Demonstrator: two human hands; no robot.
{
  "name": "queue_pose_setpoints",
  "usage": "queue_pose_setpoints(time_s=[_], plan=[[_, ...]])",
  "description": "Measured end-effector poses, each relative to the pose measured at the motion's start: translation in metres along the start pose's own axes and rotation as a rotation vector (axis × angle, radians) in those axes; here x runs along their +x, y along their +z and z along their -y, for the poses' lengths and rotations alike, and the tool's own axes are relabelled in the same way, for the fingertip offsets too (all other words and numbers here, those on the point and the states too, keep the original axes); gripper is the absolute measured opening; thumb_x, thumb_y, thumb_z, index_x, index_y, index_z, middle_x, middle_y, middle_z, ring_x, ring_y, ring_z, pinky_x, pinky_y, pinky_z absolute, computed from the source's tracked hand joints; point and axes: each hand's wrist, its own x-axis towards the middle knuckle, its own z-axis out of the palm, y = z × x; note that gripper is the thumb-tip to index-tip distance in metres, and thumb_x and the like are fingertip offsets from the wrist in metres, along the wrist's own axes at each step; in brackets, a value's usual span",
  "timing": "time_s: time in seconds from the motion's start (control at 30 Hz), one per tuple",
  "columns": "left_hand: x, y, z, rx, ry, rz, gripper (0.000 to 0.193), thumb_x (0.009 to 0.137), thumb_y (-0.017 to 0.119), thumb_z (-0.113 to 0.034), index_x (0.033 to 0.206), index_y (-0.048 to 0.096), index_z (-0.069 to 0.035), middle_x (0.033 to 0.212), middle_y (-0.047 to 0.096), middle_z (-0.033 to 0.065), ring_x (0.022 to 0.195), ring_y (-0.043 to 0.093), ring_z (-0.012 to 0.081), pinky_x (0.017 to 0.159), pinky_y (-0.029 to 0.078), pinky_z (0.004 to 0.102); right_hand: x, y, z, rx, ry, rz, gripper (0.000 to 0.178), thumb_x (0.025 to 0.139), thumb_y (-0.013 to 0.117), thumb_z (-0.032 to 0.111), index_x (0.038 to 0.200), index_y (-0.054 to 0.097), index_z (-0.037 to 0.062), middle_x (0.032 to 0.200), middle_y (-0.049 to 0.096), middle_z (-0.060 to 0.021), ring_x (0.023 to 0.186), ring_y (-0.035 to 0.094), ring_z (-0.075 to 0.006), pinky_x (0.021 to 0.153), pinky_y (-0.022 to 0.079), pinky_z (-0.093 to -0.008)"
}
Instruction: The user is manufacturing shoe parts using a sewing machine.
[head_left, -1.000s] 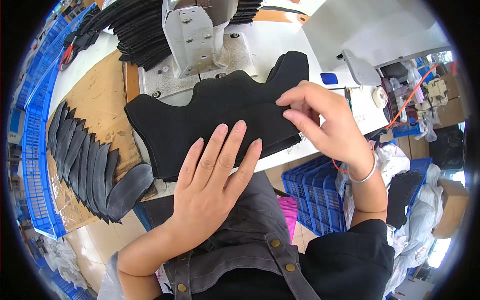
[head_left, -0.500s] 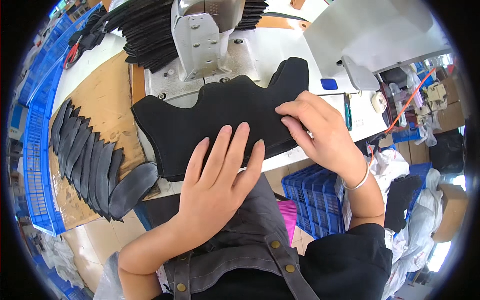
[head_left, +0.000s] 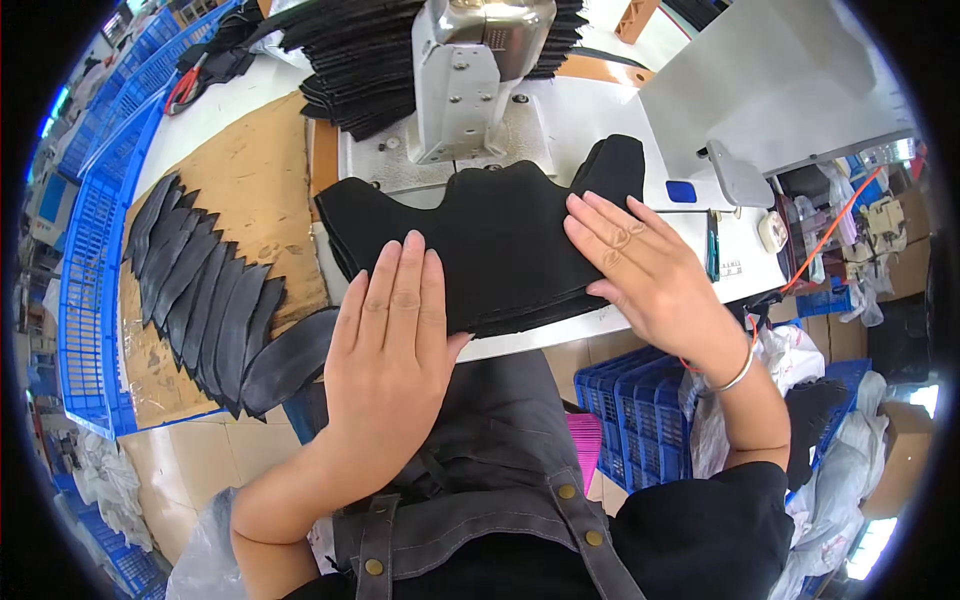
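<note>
Black fabric panels [head_left: 510, 235], stacked: lying flat on the white table [head_left: 590, 120], near its front edge, before a metal machine [head_left: 462, 100]. Left hand [head_left: 388, 360]: palm down, fingers straight and pressed together, thumb slightly out; fingertips on the stack's left part. Right hand [head_left: 648, 272]: palm down, slanting inward, grip flat, fingers extended and slightly spread over the stack's right part. Silver bangle [head_left: 738, 375]: right wrist. Curved black pieces [head_left: 205, 285]: overlapping, on brown board [head_left: 265, 165], left. Printed marks [head_left: 732, 268]: table's right, too small to read.
</note>
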Motion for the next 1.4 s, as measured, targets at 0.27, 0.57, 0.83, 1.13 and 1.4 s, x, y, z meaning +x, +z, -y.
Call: queue_pose_setpoints(time_s=[0.27, 0.57, 0.83, 1.13, 1.4], plan=[[0.029, -0.015, 0.013, -0.074, 0.116, -0.148, 0.055, 0.072, 0.073, -0.042, 0.091, 0.066, 0.009, 0.101, 0.066, 0.0211, 0.094, 0.063, 0.0327, 0.085, 0.049, 0.0398, 0.014, -0.016, -0.009, 0.04, -0.153, 0.036, 0.05, 0.076, 0.067, 0.009, 0.123, 0.055, -0.0022, 0.13, 0.056, -0.0161, 0.121, 0.053, -0.0327, 0.101, 0.044, -0.0427], [0.025, -0.058, 0.028, 0.095, 0.213, -0.31, 0.037, 0.074, 0.057, -0.01, 0.108, 0.063, 0.005, 0.113, 0.064, 0.0168, 0.101, 0.062, 0.0286, 0.093, 0.046, 0.0374, 0.033, -0.03, 0.02, -0.27, -0.269, -0.454, 0.028, 0.073, 0.068, 0.011, 0.098, 0.062, -0.0008, 0.111, 0.066, -0.0155, 0.11, 0.062, -0.032, 0.095, 0.048, -0.0423], [-0.011, -0.11, 0.154, 0.354, -0.283, -0.634, 0.042, 0.08, 0.055, 0.007, 0.117, 0.063, -0.01, 0.108, 0.067, 0.0127, 0.095, 0.066, 0.0289, 0.081, 0.052, 0.0341, 0.007, -0.005, 0.041, 0.054, -0.055, -0.47, 0.048, 0.07, 0.064, -0.004, 0.117, 0.056, -0.0031, 0.123, 0.061, -0.018, 0.12, 0.053, -0.0382, 0.099, 0.043, -0.0454], [0.16, -0.028, 0.195, 0.208, -0.08, -0.484, 0.031, 0.081, 0.053, -0.004, 0.111, 0.061, -0.008, 0.106, 0.066, 0.0124, 0.095, 0.065, 0.0301, 0.08, 0.053, 0.04, 0.002, 0.019, 0.055, 0.192, 0.019, -0.388, 0.042, 0.073, 0.064, -0.004, 0.115, 0.059, -0.0026, 0.123, 0.061, -0.0153, 0.124, 0.05, -0.0357, 0.099, 0.042, -0.0425], [0.118, -0.049, 0.161, 0.089, 0.205, -0.515, 0.034, 0.09, 0.061, -0.031, 0.109, 0.061, -0.003, 0.106, 0.063, 0.018, 0.098, 0.058, 0.0384, 0.082, 0.046, 0.0428, 0.0, 0.043, 0.071, 0.267, -0.034, -0.455, 0.031, 0.069, 0.066, -0.004, 0.1, 0.066, -0.0003, 0.11, 0.065, -0.0136, 0.108, 0.059, -0.034, 0.089, 0.047, -0.0423]])
